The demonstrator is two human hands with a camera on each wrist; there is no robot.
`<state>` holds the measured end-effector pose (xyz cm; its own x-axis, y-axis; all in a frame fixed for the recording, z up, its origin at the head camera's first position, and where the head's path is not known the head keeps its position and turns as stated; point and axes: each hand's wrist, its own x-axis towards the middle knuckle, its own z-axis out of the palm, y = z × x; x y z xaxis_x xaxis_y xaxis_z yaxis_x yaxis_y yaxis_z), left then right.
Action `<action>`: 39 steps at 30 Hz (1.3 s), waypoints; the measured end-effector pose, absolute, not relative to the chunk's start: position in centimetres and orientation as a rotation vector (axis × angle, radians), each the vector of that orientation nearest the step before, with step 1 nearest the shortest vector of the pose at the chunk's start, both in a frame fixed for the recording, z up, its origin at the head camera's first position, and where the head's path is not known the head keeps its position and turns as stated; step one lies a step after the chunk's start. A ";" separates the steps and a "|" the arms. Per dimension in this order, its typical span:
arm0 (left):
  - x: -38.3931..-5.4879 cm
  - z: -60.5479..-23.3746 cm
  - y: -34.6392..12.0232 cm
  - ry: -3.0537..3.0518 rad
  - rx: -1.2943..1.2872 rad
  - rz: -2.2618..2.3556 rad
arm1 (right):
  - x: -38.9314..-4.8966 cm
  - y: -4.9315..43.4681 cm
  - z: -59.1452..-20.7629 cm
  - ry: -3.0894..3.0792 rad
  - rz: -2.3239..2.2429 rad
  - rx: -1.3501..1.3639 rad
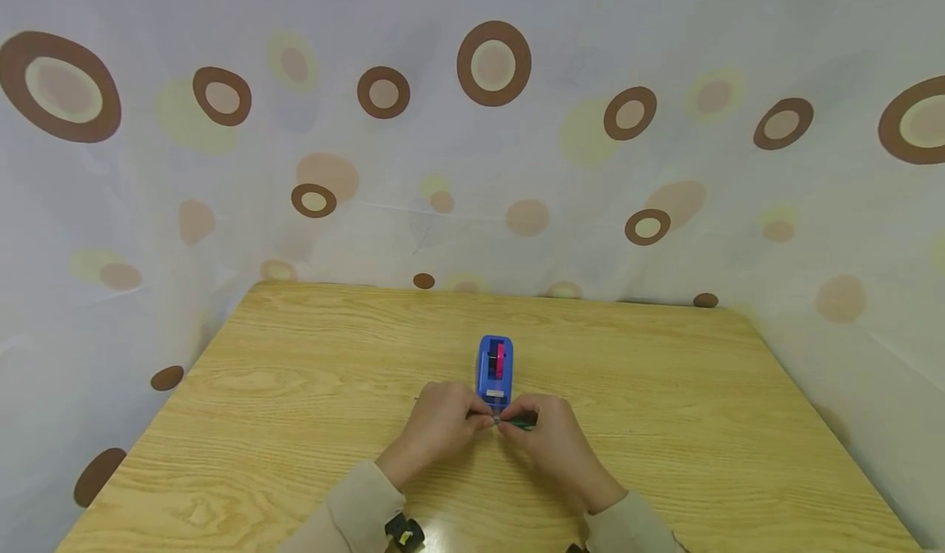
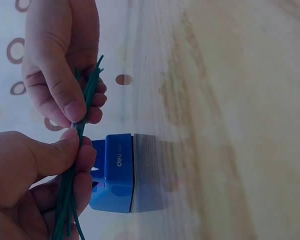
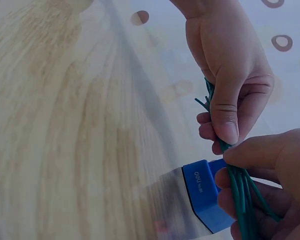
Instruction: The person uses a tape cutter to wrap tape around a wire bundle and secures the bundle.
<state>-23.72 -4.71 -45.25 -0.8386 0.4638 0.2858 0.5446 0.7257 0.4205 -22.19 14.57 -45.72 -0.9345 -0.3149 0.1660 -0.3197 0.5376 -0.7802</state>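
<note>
- Beige sleeves (image 1: pixel 363 504) are seen lowest in the head view, with a black wrist device (image 1: pixel 404 532) worn by the left cuff.
- Between both hands, a bundle of thin green strands (image 2: pixel 67 192) is held above the wood-grain bench (image 1: pixel 332 356).
- By the left hand (image 1: pixel 443 422), the bundle is pinched between thumb and curled fingers; its strands are fanned slightly across the palm.
- By the right hand (image 1: pixel 550 430), the bundle's other part is likewise pinched, thumb against fingers, and the two sets of fingertips are brought close together.
- Just beyond the hands, a blue deli tape dispenser (image 2: pixel 119 172) is set upright on the bench; a pink-cored tape roll (image 1: pixel 499 360) is seated inside it.
- Behind the bench, a pale wall covering (image 1: pixel 443 134) is patterned with brown-ringed circles and faint blotches.
</note>
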 end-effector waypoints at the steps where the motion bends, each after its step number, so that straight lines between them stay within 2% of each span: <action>1: -23.7 -45.2 -4.7 -2.762 -0.811 -0.733 | -22.2 14.7 -45.6 -2.760 1.395 0.576; 13: -23.5 -45.2 -4.5 -2.771 -0.760 -0.607 | -22.8 14.9 -44.7 -2.829 1.085 0.772; 27: -23.2 -45.1 -4.3 -2.785 -0.700 -0.616 | -23.2 14.9 -45.5 -2.815 1.582 0.594; 39: -23.3 -45.1 -4.2 -2.846 -0.694 -0.688 | -23.0 14.9 -45.7 -2.808 1.529 0.582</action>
